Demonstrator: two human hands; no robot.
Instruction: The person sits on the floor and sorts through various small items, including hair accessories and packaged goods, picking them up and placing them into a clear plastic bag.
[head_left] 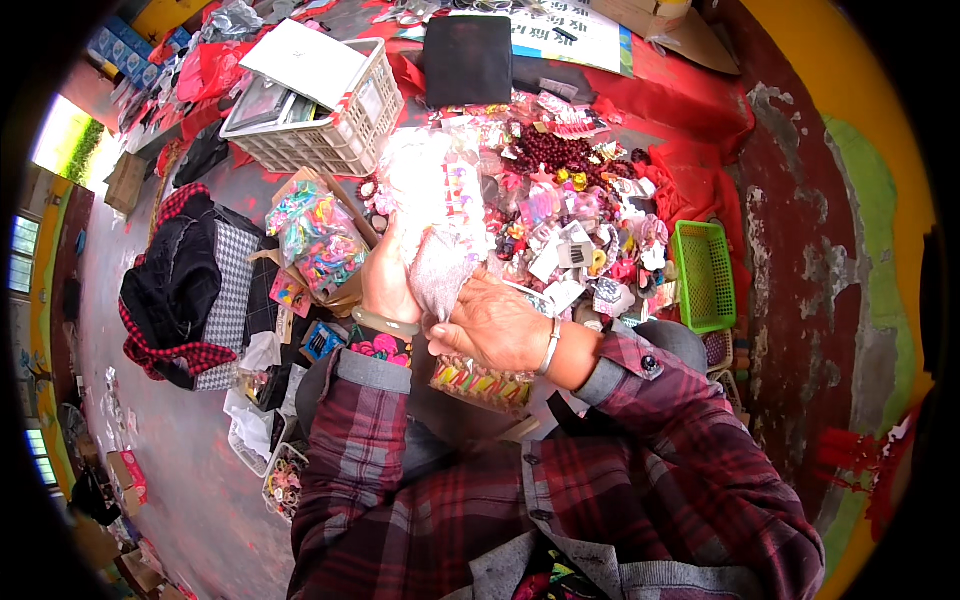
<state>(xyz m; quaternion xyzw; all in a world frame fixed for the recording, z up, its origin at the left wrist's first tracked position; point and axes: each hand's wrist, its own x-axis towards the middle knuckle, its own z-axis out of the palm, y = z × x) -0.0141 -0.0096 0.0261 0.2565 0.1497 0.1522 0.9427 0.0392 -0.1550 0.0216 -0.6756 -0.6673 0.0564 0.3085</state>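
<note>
In front of my chest, a piece of pinkish-grey cloth (438, 272) hangs between my two hands, gathered to a narrow point at its lower end. My right hand (495, 322) is closed on that lower end, its thumb and fingers pressed together. My left hand (387, 285) is against the cloth's left side, its fingers mostly hidden by the cloth and washed out by glare. Just beyond, brightly lit white packs (460, 185) with small pink items lie on the heap. Below my right hand sits a clear pack of yellow and red pieces (480, 385).
A heap of hair accessories and tags (575, 240) spreads to the right, beside an empty green basket (704, 277). At the left stand a cardboard box of colourful bagged items (318, 235) and a white crate (330, 125). A black jacket (175, 280) lies further left.
</note>
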